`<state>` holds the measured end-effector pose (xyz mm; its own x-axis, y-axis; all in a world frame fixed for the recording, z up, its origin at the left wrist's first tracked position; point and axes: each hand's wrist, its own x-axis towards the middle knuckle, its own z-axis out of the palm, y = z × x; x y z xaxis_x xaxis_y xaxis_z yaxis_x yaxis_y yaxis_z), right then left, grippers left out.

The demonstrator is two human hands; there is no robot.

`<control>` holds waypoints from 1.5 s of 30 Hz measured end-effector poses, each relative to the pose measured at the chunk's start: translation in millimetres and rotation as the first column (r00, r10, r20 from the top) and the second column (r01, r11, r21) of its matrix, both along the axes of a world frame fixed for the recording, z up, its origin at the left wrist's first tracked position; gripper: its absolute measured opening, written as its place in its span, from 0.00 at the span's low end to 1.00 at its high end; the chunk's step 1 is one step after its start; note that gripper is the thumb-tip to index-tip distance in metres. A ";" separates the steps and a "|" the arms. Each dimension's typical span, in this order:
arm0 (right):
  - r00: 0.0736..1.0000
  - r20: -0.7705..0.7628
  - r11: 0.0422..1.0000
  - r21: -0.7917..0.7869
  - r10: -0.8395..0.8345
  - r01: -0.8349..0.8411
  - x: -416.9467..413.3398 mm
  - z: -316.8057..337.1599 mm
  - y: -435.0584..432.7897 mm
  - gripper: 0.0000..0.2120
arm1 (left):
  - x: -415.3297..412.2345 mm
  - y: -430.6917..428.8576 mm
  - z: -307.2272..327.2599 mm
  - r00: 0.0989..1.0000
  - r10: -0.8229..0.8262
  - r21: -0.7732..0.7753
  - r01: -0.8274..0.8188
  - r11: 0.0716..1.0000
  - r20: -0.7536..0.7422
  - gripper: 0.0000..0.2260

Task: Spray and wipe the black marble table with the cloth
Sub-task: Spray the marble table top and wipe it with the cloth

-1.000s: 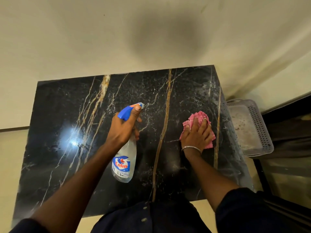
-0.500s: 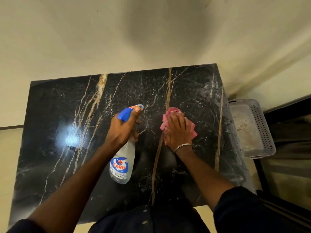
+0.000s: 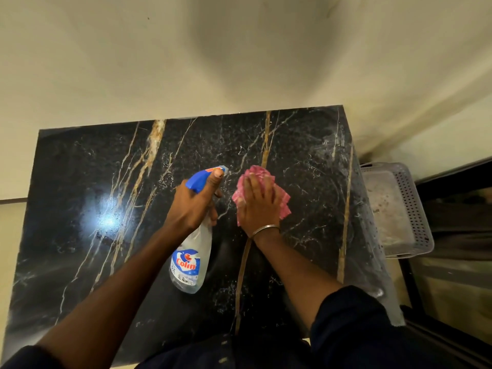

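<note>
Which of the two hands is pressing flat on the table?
The right hand, palm down on the crumpled pink cloth against the black marble table. The left hand grips the clear spray bottle instead.

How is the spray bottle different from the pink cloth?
The clear plastic spray bottle with a blue nozzle is hard and held up off the black marble table by the left hand. The crumpled pink cloth is soft and pressed flat onto the table under the right hand. Both are cleaning things.

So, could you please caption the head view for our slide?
Right hand presses pink cloth on black marble table; left hand holds clear spray bottle.
</note>
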<state>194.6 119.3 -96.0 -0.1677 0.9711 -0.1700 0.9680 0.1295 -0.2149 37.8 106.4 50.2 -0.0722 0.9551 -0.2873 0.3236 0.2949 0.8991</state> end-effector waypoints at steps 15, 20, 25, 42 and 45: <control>0.933 0.069 0.934 -0.039 -0.352 0.355 97.6 -0.4 71.9 0.29 | 0.3 20.5 -5.6 1.000 -0.008 0.021 0.008 1.000 0.023 0.13; 0.900 0.052 0.896 -0.087 -0.433 0.436 39.7 7.3 88.9 0.32 | -5.3 24.0 -10.4 1.000 0.012 0.010 -0.013 1.000 0.026 0.17; 0.997 0.055 0.996 -0.079 -0.047 0.051 -13.1 5.1 80.3 0.32 | -2.2 29.2 -9.8 1.000 0.013 -0.013 -0.013 1.000 0.011 0.15; 0.882 0.087 0.885 -0.017 -0.463 0.466 83.4 0.0 161.2 0.29 | 10.7 55.7 -10.3 0.996 0.009 -0.010 -0.008 1.000 0.084 0.15; 0.934 0.055 0.933 -0.059 -0.352 0.355 39.6 5.2 163.5 0.30 | 12.5 59.7 -10.7 0.998 0.004 -0.015 -0.003 1.000 0.069 0.11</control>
<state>234.2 282.8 -90.9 0.1929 0.9523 -0.2364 0.9570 -0.2357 -0.1688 50.2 166.1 39.6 -0.0552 0.9504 -0.3060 0.2603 0.3096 0.9146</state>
